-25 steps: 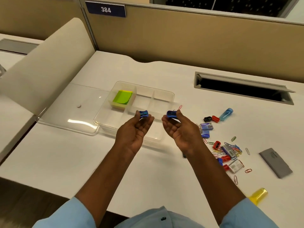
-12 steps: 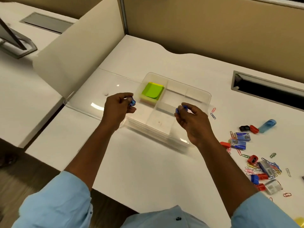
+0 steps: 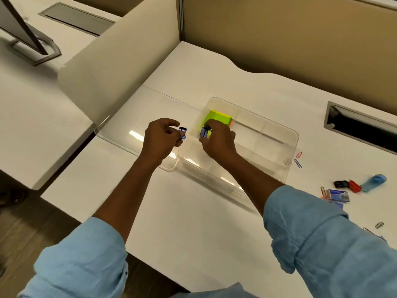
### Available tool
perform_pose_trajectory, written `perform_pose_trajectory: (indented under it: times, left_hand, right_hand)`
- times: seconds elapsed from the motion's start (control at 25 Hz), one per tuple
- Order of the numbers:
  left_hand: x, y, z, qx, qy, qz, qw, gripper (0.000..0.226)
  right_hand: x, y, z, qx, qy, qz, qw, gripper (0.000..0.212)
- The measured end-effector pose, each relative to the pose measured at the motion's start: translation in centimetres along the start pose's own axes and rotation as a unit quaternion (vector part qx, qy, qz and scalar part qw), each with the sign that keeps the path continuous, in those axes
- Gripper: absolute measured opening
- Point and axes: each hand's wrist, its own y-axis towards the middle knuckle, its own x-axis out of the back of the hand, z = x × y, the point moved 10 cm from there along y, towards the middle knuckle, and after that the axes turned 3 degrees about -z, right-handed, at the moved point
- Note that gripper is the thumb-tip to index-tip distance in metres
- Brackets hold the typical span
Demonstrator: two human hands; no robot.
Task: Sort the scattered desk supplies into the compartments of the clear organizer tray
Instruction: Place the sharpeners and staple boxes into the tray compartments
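Clear organizer tray [image 3: 285, 134], green sticky notes [image 3: 217, 119] in far-left compartment

Two blue sharpeners [image 3: 182, 133] near clear tray [image 3: 297, 136]

Open surface [image 3: 182, 211] lies near the tray [image 3: 297, 138]. Its right compartments are free; sticky notes [image 3: 216, 118] fill the far-left one. A partition [image 3: 120, 65] blocks the left, and loose supplies [image 3: 338, 194] clutter the right.
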Motion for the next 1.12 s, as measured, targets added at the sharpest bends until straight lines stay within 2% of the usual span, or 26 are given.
perform_pose_trajectory:
  times: [0.08,0.16,0.24,0.52,0.76,0.88,1.0,1.08,1.12]
  left_hand:
    - [0.5,0.4,1.1,0.020,-0.012,-0.012,1.000,0.023]
    - [0.6,0.6,1.8,0.032,-0.022,-0.008,0.999,0.022]
    - [0.8,0.8,2.3,0.035,-0.019,-0.011,0.999,0.022]
    - [-0.5,1.0,3.2,0.043,0.004,0.018,0.999,0.017]
    - [-1.6,1.1,3.4,0.054,0.031,0.029,0.998,0.016]
    - [-1.7,1.2,3.4,0.063,0.042,0.025,0.997,0.024]
    - [-1.5,1.5,3.1,0.064,0.069,-0.001,0.996,0.027]
    - [-1.7,1.7,2.9,0.074,0.078,-0.005,0.994,0.025]
    - [-2.1,1.7,2.9,0.083,0.068,0.003,0.994,0.023]
  right_hand:
    - [-1.4,0.6,0.2,0.016,-0.076,-0.001,0.997,0.028]
    - [-2.4,1.0,0.1,0.028,-0.132,-0.005,0.991,0.041]
    - [-3.0,1.5,-0.2,0.030,-0.146,-0.008,0.989,0.046]
    - [-4.8,1.8,-0.4,0.052,-0.232,0.019,0.971,0.039]
    - [-5.1,2.0,-0.8,0.025,-0.257,0.057,0.965,0.053]
    - [-3.9,1.5,-0.1,0.025,-0.214,0.049,0.975,0.051]
    - [-1.0,0.8,1.6,0.046,-0.042,-0.005,0.998,0.045]
    - [-0.5,-0.1,3.1,0.074,0.063,0.039,0.994,0.049]
    - [-0.7,-0.7,3.6,0.082,0.081,0.069,0.991,0.052]
